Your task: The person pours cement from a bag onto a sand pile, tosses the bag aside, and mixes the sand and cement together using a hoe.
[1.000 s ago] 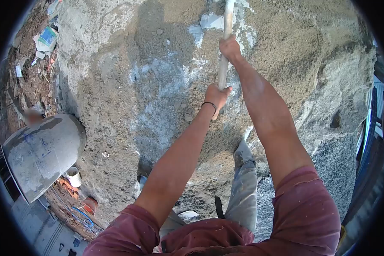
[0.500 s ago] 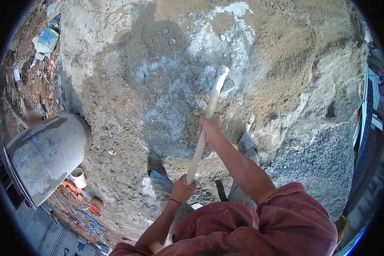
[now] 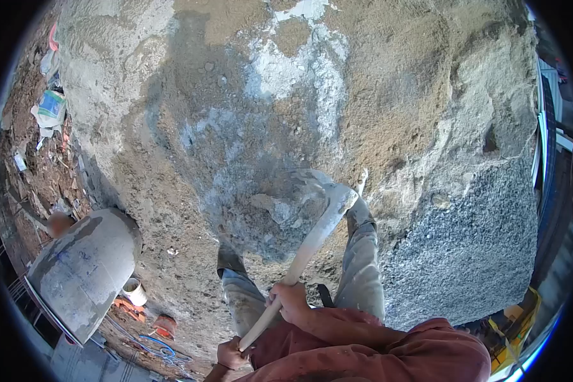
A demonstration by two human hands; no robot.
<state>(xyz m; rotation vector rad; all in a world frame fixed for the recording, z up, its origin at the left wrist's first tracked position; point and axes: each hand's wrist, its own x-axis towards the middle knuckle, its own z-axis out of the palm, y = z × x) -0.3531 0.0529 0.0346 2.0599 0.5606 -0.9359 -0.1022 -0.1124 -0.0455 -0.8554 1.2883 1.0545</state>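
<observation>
A long pale wooden-handled hoe (image 3: 305,245), its blade heaped with grey sand-cement mix (image 3: 270,213), hangs over the mound before our legs; our right hand (image 3: 290,299) and left hand (image 3: 231,353) clench its shaft, near a grey concrete-crusted mixer drum (image 3: 83,274).

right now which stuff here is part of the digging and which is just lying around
In use: hoe, held by left hand and right hand; sand and cement heap.

Lying about: mixer drum, white cup, blue hose, gravel pile, scattered bags.

I see bare ground (image 3: 172,210) carrying a sand-cement heap (image 3: 286,114); right of it lies grey gravel (image 3: 465,254).
</observation>
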